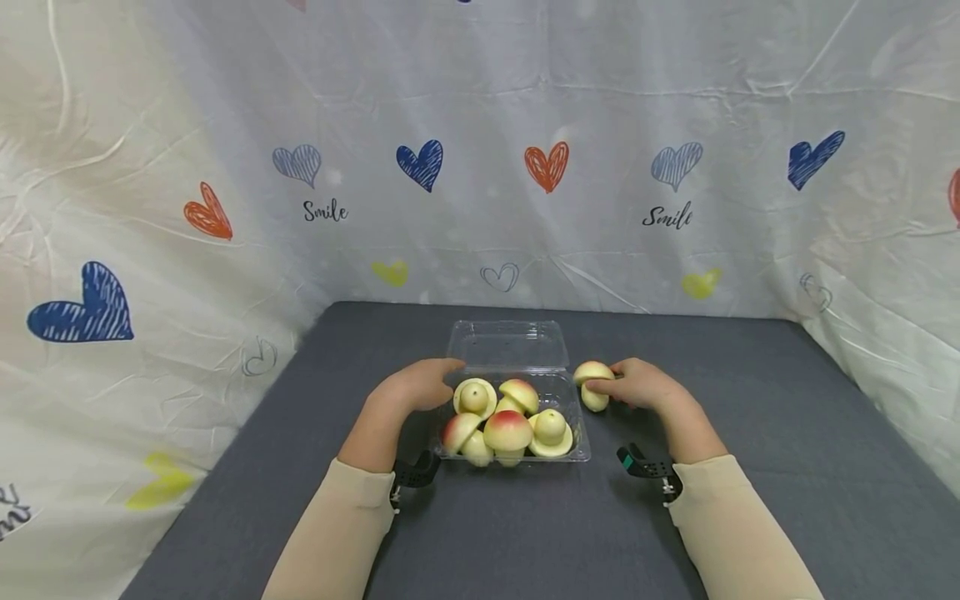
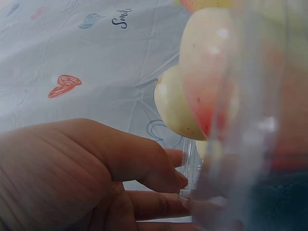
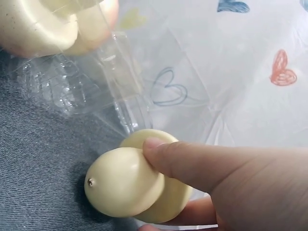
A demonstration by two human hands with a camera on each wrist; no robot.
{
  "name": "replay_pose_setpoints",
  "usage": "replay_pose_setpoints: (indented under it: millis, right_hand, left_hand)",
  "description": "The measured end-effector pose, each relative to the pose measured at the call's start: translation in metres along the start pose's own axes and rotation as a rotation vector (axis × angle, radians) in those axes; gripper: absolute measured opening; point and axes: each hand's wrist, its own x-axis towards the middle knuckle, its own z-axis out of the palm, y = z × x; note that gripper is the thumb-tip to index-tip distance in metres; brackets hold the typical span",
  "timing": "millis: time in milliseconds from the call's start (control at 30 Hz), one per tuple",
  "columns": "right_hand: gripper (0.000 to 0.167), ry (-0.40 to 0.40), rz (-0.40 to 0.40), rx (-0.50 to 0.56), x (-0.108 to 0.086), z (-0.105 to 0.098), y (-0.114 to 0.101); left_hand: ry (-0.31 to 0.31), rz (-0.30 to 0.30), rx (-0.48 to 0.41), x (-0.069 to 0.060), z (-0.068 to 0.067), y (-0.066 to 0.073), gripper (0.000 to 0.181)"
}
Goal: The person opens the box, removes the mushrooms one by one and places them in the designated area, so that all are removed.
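Note:
A clear plastic box (image 1: 583, 446) with its lid (image 1: 510, 345) folded back holds several mushroom-shaped pieces (image 1: 507, 431), pale yellow with reddish caps. My left hand (image 1: 415, 386) grips the box's back left edge; in the left wrist view its thumb and fingers (image 2: 159, 178) pinch the plastic rim. Right of the box, my right hand (image 1: 647, 388) pinches another mushroom piece (image 1: 592, 372) between thumb and fingers. The right wrist view shows that piece (image 3: 122, 182) with its stem end toward the camera, low beside the box; some fingers are hidden behind it.
The dark grey cloth-covered table (image 1: 525, 533) extends around the box. A white sheet (image 1: 480, 108) printed with hearts and words hangs behind the table and along its sides. Black straps (image 1: 420, 471) are on both wrists.

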Motion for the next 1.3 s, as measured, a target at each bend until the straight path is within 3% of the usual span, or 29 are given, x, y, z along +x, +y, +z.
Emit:
replay_pose_setpoints:
  millis: [133,367,633,900,1300]
  right_hand:
    - [0.049,0.010,-0.007,-0.054,-0.004,-0.003,-0.003]
    - [0.082,0.047,0.004,-0.172,-0.013,-0.011,-0.012]
    - [0.090,0.104,0.001,-0.264,-0.028,-0.024,-0.026]
    - [0.080,0.119,-0.028,-0.241,-0.043,-0.025,-0.050]
    - [0.055,0.114,-0.154,-0.220,-0.045,-0.011,-0.067]
  left_hand:
    - [-0.005,0.003,-0.004,-0.001,0.001,0.000,0.065]
    - [-0.006,0.013,-0.017,0.002,-0.001,0.002,0.066]
    - [-0.014,0.018,-0.069,0.007,-0.001,0.001,0.068]
    - [-0.020,0.009,-0.067,0.003,-0.003,0.001,0.068]
    - [-0.021,-0.006,-0.083,0.003,0.000,-0.003,0.071]
